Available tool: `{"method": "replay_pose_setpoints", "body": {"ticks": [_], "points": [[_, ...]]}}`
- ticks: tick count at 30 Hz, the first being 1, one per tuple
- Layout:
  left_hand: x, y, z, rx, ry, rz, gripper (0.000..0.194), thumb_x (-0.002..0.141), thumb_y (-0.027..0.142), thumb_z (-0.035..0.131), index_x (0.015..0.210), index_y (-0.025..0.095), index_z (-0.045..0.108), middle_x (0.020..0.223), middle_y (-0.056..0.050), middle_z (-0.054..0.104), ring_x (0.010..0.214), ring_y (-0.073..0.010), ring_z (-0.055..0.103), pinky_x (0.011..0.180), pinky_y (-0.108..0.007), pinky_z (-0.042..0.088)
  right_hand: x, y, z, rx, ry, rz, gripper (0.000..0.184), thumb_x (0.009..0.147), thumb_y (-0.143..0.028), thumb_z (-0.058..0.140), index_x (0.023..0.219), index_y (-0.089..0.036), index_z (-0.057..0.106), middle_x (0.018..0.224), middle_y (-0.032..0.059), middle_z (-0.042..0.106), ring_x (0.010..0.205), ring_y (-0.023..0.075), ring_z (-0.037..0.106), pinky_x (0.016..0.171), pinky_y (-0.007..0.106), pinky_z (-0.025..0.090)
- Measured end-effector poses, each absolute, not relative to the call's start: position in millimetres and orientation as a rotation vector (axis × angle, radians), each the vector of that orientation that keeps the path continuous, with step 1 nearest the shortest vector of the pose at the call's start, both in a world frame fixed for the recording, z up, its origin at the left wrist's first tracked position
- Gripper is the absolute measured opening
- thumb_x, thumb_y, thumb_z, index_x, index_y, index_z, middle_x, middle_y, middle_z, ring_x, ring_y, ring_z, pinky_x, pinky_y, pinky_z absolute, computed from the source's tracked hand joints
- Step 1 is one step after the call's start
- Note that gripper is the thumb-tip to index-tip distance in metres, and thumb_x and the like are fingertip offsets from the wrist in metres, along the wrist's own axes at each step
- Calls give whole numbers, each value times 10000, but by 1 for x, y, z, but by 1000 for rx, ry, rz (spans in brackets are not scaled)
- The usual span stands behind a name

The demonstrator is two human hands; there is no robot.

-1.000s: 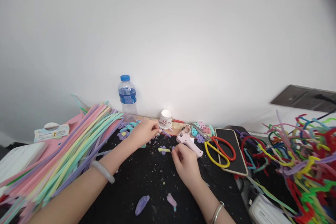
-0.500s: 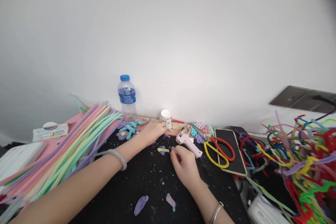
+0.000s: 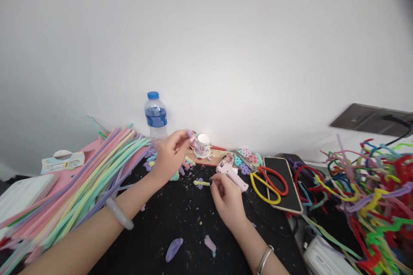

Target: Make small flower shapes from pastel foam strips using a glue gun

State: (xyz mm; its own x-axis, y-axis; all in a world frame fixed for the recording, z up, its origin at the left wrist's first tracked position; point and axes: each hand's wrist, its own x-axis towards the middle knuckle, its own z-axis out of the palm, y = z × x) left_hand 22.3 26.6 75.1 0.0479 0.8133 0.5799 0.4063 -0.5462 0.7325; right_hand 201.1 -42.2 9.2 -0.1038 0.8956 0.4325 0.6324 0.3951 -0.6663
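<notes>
My left hand (image 3: pixel 171 157) is raised just left of a small white paper cup (image 3: pixel 203 146), its fingers pinching a small pink-purple fuzzy piece (image 3: pixel 189 133). Low over the black table, my right hand (image 3: pixel 228 200) has its thumb and fingertips closed on the end of a yellow pipe cleaner piece (image 3: pixel 204 183) with purple bits around it. A pale pink glue gun (image 3: pixel 232 175) lies just beyond the right hand. Below the hands rest a purple oval loop (image 3: pixel 174 249) and a pale pink scrap (image 3: pixel 210 244).
Bundled pastel pipe cleaners (image 3: pixel 87 184) fill the left, near a water bottle (image 3: pixel 156 116). Scissors (image 3: pixel 274 187) with red and yellow handles overlap a phone (image 3: pixel 284 180). Crocheted-looking coloured pieces (image 3: pixel 247 159) lie behind. Tangled bright pipe cleaners (image 3: pixel 371 202) crowd the right.
My left hand has lifted up and left from in front of the cup, now with a small pink-purple piece between its fingers. My right hand has barely moved.
</notes>
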Motion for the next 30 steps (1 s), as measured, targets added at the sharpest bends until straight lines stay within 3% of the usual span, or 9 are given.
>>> {"method": "replay_pose_setpoints", "body": {"ticks": [2, 6, 9, 12, 21, 23, 24, 27, 30], "points": [[24, 20, 82, 1639, 1082, 1576, 216, 863, 355, 488, 937, 161, 547, 841, -38, 637, 769, -168, 627, 705, -269, 509, 201, -42, 9, -1306, -1803, 471, 149, 840, -186, 454, 978, -167, 507, 665, -21, 490, 524, 117, 445, 510, 228, 365], [28, 8, 71, 1264, 904, 1389, 246, 843, 403, 517, 817, 160, 551, 768, -28, 618, 682, -148, 614, 595, -244, 514, 200, -43, 8, -1259, -1712, 571, 278, 802, -209, 522, 1070, -162, 465, 693, -25, 505, 503, 104, 421, 482, 217, 363], [30, 1, 51, 1163, 900, 1233, 244, 816, 404, 562, 792, 161, 557, 705, -8, 617, 647, -125, 610, 642, -241, 513, 198, -45, 9, -1250, -1624, 609, 117, 809, -231, 514, 899, -164, 547, 593, -37, 471, 495, 109, 424, 471, 214, 355], [29, -5, 36, 1164, 934, 1112, 264, 794, 405, 586, 747, 147, 559, 672, -10, 622, 620, -131, 617, 597, -236, 507, 196, -44, 11, -1278, -1586, 668, 163, 827, -252, 488, 719, -161, 568, 541, -22, 480, 481, 113, 432, 462, 221, 345], [19, -9, 23, 1279, 997, 957, 291, 798, 418, 569, 698, 147, 533, 624, -12, 642, 604, -140, 638, 589, -239, 512, 199, -41, 15, -1233, -1804, 1247, 91, 691, -195, 651, 768, -160, 616, 488, -71, 503, 430, 84, 451, 437, 181, 330], [18, -11, 23, 1265, 995, 931, 292, 798, 417, 569, 697, 149, 518, 631, -17, 650, 621, -150, 651, 585, -239, 508, 198, -43, 21, -1245, -1948, 1176, 35, 701, -149, 627, 674, -164, 611, 476, -82, 451, 432, 70, 405, 430, 172, 286], [18, -12, 23, 1260, 986, 918, 291, 800, 417, 566, 698, 149, 513, 633, -19, 652, 627, -153, 655, 580, -237, 505, 198, -44, 25, -1252, -2003, 1101, 92, 713, -127, 603, 628, -163, 597, 488, -78, 439, 449, 69, 398, 437, 173, 277], [16, -13, 22, 1285, 959, 870, 295, 816, 414, 536, 688, 150, 504, 609, -18, 643, 593, -147, 642, 547, -227, 488, 200, -46, 35, -1268, -2046, 888, 185, 737, -86, 548, 570, -160, 576, 577, -48, 494, 546, 87, 457, 501, 183, 322], [12, -14, 19, 1420, 970, 772, 306, 837, 397, 490, 654, 152, 510, 552, -8, 609, 512, -125, 587, 498, -212, 452, 205, -48, 36, -1310, -1993, 959, 212, 779, -114, 506, 589, -164, 584, 564, -38, 522, 542, 93, 486, 518, 190, 360]]}}
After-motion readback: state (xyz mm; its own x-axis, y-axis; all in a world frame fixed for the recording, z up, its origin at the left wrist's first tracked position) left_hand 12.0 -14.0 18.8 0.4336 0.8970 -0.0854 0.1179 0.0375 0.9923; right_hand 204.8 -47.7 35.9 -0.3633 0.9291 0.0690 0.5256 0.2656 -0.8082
